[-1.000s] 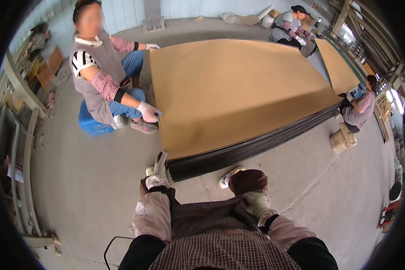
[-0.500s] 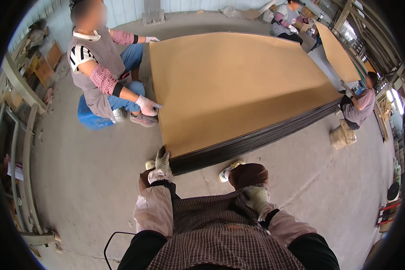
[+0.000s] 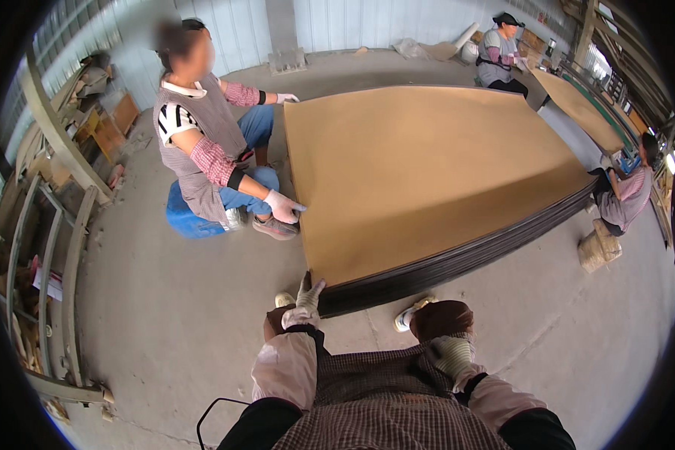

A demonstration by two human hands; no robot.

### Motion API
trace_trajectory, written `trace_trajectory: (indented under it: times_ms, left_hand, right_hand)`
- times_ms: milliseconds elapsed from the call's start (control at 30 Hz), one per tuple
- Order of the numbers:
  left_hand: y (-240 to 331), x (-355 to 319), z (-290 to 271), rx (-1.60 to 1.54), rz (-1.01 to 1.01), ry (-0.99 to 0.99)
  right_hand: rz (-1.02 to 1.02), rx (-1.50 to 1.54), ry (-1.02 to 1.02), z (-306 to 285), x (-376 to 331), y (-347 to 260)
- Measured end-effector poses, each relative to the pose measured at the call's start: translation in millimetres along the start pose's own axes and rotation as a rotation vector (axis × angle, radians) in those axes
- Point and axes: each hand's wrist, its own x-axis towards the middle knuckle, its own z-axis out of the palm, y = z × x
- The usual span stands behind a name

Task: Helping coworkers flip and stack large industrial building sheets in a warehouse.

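Observation:
A large stack of flat sheets point(image 3: 457, 273) with dark edges lies before me, its top a plain brown sheet point(image 3: 435, 172). At the near left corner is my left hand point(image 3: 306, 304) in a pale ribbed glove; its thumb and fingers are at the sheet's corner and appear to grip it. My right hand point(image 3: 451, 355), gloved too, rests over my right thigh against my checked apron point(image 3: 382, 382). Its fingers curl inward, and whatever they may hold is hidden. Along the left edge, a seated co-worker point(image 3: 210, 142) touches the sheet with both gloved hands.
Another person point(image 3: 626, 191) sits by the stack's right end near a tan bundle point(image 3: 599, 249). Farther back, a person point(image 3: 500, 56) sits near a second brown sheet point(image 3: 577, 109). Metal frames point(image 3: 75, 277) stand at the left. Under the near co-worker is a blue seat point(image 3: 187, 214).
My view has shifted, so the scene sits lower and farther right. My left hand stays at the corner and my right hand on my lap. The near co-worker's head has turned toward the stack.

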Motion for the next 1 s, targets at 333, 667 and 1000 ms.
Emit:
trace_trajectory:
  times_ms: [333,667,1000]
  left_hand:
    - [-11,5,11,0.177,-0.027,0.043]
    - [3,-2,21,0.361,0.011,-0.008]
    - [-105,45,-63,-0.328,0.228,0.020]
  right_hand:
    - [0.028,0.064,0.014,-3,-10,4]
    - [0.013,0.052,-0.088,-15,-10,14]
    - [-0.073,0.071,0.003,-4,2,-10]
